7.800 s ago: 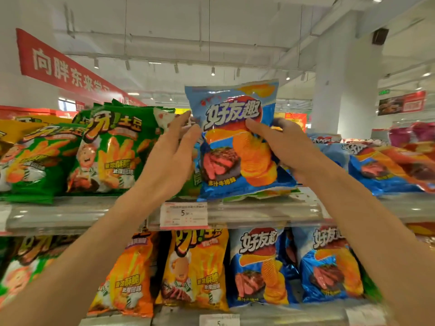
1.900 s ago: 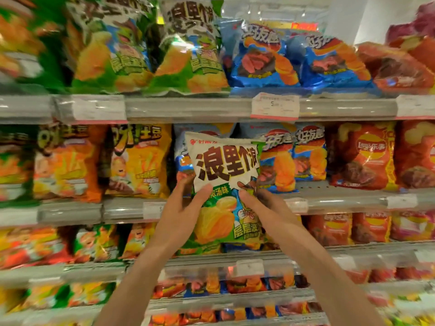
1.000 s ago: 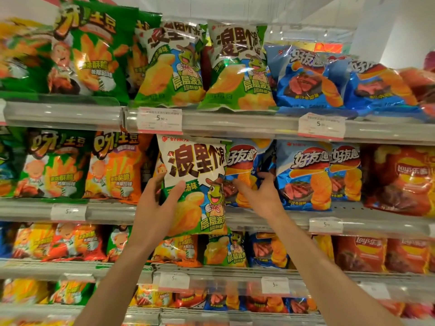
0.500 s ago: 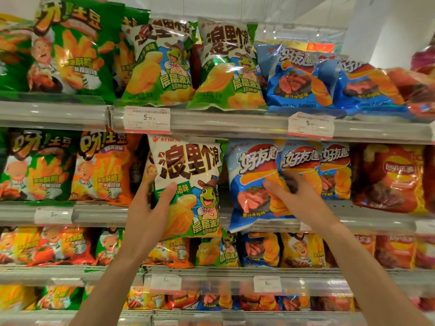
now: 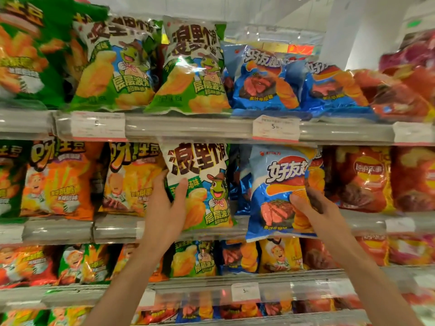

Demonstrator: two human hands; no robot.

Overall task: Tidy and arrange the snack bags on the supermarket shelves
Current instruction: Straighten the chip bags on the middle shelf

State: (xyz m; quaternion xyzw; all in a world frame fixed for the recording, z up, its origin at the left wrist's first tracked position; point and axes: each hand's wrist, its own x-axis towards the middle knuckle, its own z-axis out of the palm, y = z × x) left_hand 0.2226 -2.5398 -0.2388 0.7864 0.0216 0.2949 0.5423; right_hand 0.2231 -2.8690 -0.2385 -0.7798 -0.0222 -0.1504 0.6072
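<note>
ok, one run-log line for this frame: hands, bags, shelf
left hand: grips green-and-white bag | right hand: grips blue bag | both bags: second shelf front, side by side, upright

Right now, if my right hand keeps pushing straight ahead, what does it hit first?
Probably the red chip bag standing behind the blue bag your right hand holds, though depth is hard to judge.

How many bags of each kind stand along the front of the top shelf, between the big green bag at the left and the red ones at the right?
White-and-green frog bags: 2
Blue steak bags: 2
Total: 4
</note>
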